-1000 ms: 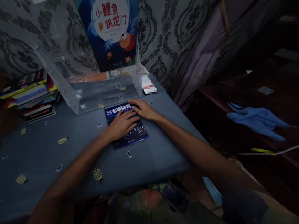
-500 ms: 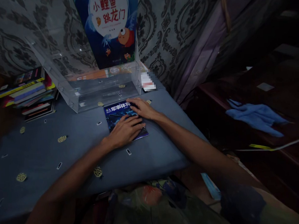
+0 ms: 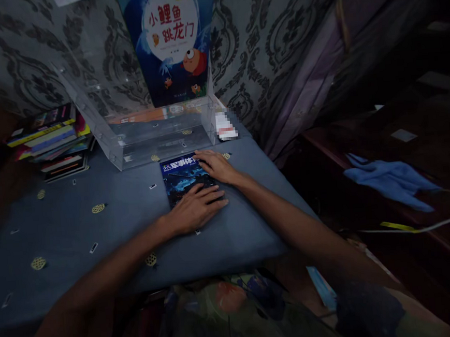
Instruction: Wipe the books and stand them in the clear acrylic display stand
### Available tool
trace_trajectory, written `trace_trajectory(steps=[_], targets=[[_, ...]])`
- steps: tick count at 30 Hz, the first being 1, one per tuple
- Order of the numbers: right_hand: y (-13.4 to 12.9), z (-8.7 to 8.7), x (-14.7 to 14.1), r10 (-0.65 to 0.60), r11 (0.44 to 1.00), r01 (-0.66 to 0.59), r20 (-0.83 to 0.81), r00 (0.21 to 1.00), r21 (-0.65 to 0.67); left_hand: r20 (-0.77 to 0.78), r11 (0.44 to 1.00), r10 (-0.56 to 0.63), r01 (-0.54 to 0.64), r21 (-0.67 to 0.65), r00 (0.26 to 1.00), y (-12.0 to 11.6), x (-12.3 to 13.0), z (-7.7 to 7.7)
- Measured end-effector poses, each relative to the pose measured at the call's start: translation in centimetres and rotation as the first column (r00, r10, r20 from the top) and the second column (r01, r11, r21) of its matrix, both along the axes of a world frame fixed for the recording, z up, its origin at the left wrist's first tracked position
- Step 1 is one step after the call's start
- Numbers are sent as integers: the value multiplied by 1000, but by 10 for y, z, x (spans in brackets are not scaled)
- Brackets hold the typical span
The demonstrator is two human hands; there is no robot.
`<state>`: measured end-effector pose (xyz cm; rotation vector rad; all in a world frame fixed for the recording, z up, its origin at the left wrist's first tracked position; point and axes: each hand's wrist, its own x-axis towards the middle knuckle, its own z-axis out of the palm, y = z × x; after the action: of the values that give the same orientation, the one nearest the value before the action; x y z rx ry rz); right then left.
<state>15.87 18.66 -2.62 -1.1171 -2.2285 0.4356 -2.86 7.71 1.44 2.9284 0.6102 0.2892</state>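
Neither hand is clamped on anything: both lie palm down with the fingers stretched out, resting on a thin dark-blue book (image 3: pixel 181 179). Left hand (image 3: pixel 197 208) covers the near part of the cover, its fingers slightly parted and pointing to the right, and hides the book's near edge. Right hand (image 3: pixel 219 168) reaches in from the right and lies over the far right corner, its fingers pointing left and covering the end of the white title. How hard either hand presses, I cannot tell.

The book lies flat on a blue-grey tablecloth (image 3: pixel 69 222) printed with yellow pineapples, its title at the far edge. Just beyond it stands a clear plastic stand (image 3: pixel 117 156), and a picture book (image 3: pixel 172 43) with an orange fish on its blue cover leans upright in the right part of that stand. To the left of the stand is an uneven stack of books (image 3: pixel 51 140). To its right lies a white item (image 3: pixel 225 127), partly blurred out. Behind everything hangs grey patterned fabric (image 3: pixel 235 48). Well apart on the right, a crumpled blue cloth (image 3: pixel 391 179) rests on a dark red surface (image 3: pixel 325 155).
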Motion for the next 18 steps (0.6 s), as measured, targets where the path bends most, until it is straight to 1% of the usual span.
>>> trace_trajectory(steps=[3, 5, 6, 8, 9, 11, 13, 15, 16, 18], targets=[[0, -1, 0, 2, 1000, -3, 13, 1000, 13, 87, 998, 11, -6, -60, 996, -1, 0, 1], [0, -1, 1, 2, 1000, -3, 18, 1000, 14, 202, 990, 80, -53, -133, 976, 4, -4, 3], [-1, -1, 1, 0, 1000, -1, 23, 1000, 15, 262, 981, 140, -97, -168, 955, 9, -8, 3], [-5, 3, 0, -16, 1000, 15, 38, 999, 25, 352, 950, 294, -229, -213, 889, 23, -21, 3], [-8, 6, -1, -25, 999, 23, 46, 999, 36, 377, 925, 373, -307, -224, 848, 32, -28, 3], [-16, 14, -8, -24, 998, 20, 63, 998, 64, 399, 855, 518, -463, -233, 757, 50, -46, -1], [-26, 21, -21, 29, 995, -37, 86, 996, 90, 401, 784, 619, -561, -267, 675, 67, -62, -7], [-39, 27, -39, 132, 984, -145, 119, 984, 107, 401, 738, 674, -591, -326, 620, 78, -73, -13], [-45, 28, -48, 194, 972, -210, 140, 971, 106, 402, 728, 685, -589, -351, 607, 81, -77, -16], [-60, 30, -66, 303, 942, -322, 175, 937, 92, 405, 726, 687, -576, -375, 603, 85, -81, -20]])
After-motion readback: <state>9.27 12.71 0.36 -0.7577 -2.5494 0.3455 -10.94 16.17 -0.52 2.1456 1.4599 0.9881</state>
